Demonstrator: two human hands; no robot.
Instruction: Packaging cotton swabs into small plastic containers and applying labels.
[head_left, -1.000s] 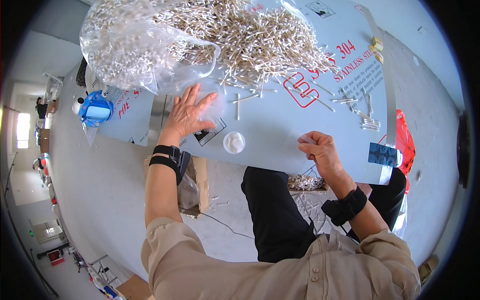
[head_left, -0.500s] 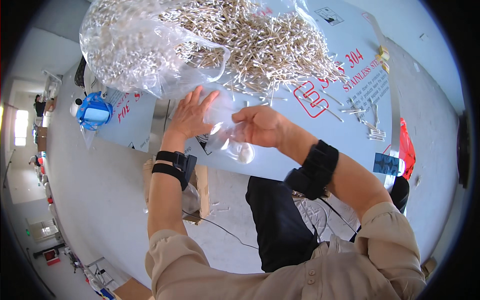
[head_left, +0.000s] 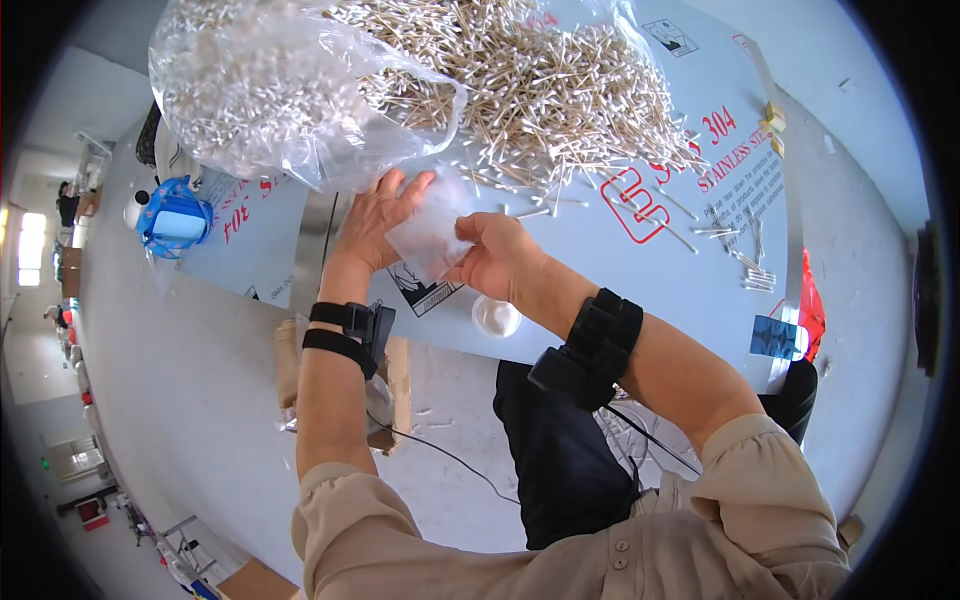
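My left hand [head_left: 372, 220] and my right hand [head_left: 497, 255] meet over the near edge of the table, both gripping a small clear plastic bag [head_left: 428, 232] between them. Just beyond the hands lies a big heap of cotton swabs [head_left: 530, 75] with wooden sticks. A large clear plastic bag full of swabs [head_left: 270, 90] lies to the left of the heap. A small round white lid [head_left: 496, 317] rests on the table below my right hand. Both wrists wear black bands.
The table [head_left: 620, 290] is covered by a pale blue film with red print. Loose swabs [head_left: 745, 255] lie scattered at the right. A blue and white container [head_left: 172, 215] sits at the left edge, a small blue packet [head_left: 777, 337] at the right edge. A cardboard box [head_left: 395, 375] stands on the floor below.
My right hand has come across from the table's right edge to my left hand. Both hands have taken hold of the small clear bag and lifted it slightly.
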